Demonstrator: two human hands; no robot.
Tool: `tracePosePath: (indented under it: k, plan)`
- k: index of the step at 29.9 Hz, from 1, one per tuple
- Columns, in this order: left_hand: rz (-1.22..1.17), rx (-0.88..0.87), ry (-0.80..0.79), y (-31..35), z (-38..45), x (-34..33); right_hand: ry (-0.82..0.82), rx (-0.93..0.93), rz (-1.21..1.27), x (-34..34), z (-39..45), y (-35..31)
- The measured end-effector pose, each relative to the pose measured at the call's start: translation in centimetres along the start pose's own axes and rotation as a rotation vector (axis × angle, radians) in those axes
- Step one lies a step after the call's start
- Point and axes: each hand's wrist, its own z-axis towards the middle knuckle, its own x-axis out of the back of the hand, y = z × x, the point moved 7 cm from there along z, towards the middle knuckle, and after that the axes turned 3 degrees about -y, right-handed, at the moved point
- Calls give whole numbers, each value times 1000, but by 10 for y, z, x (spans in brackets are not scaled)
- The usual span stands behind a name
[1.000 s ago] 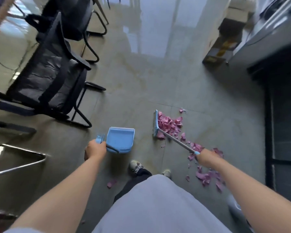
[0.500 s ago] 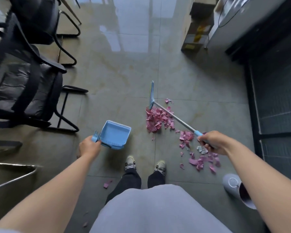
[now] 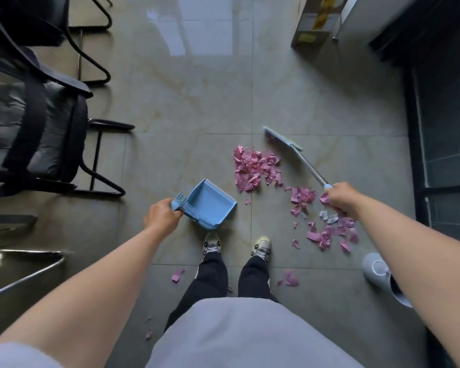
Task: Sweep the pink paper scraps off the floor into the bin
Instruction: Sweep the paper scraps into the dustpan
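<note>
Pink paper scraps (image 3: 254, 168) lie heaped on the tiled floor ahead of my feet, and a looser patch of scraps (image 3: 329, 232) spreads to the right. My left hand (image 3: 162, 216) grips the handle of a light blue dustpan (image 3: 207, 204), whose open side faces the heap. My right hand (image 3: 341, 199) holds the thin handle of a blue broom (image 3: 283, 139); its head rests beyond the heap, at the upper right. A pale grey bin (image 3: 380, 272) stands at the right, partly hidden by my right forearm.
Black office chairs (image 3: 35, 128) with metal legs crowd the left side. A cardboard box (image 3: 316, 25) and a grey cabinet (image 3: 367, 25) stand at the top right; a dark glass door (image 3: 449, 134) runs along the right. Stray scraps (image 3: 178, 274) lie beside my shoes (image 3: 262, 247).
The broom head has swung from the left of the heap around to its far right side. The dustpan has come closer to the heap. The view has tilted further down.
</note>
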Motion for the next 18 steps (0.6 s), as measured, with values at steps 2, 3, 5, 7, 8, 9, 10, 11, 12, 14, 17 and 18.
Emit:
tracePosePath:
  k: [2,3,5,7,8,9,10,11,12,14,17,18]
  plan:
    - [-33,-7,-2,4,2,-5,-22,-38,-6,-14,-2,5]
    - [-46,-12,-10,4,3,-9,-31,-45,-20,-22,-6,7]
    - [-69,-19,-13,7,3,-15,-48,-42,-77,-38,-20,4]
    - [-76,-26,-15,13,6,-20,-80,-43,-144,-52,-33,4]
    - [-80,-33,-17,18,7,-22,-85,-41,-188,-57,-38,6]
    - [-82,-38,-16,21,9,-23,-95,-32,-235,-63,-41,5]
    - [-76,-54,-18,27,11,-25,-101,-26,-282,-66,-44,6]
    - [-63,-68,-22,33,13,-27,-109,-15,-323,-69,-47,6]
    - [-42,-84,-25,39,15,-28,-120,-12,-352,-70,-50,7]
    - [-4,-115,-40,51,19,-33,-133,-8,-396,-69,-53,11]
    - [16,-127,-44,62,24,-36,-135,6,-469,-60,-55,20]
    - [18,-124,-43,63,26,-36,-134,12,-491,-56,-54,25]
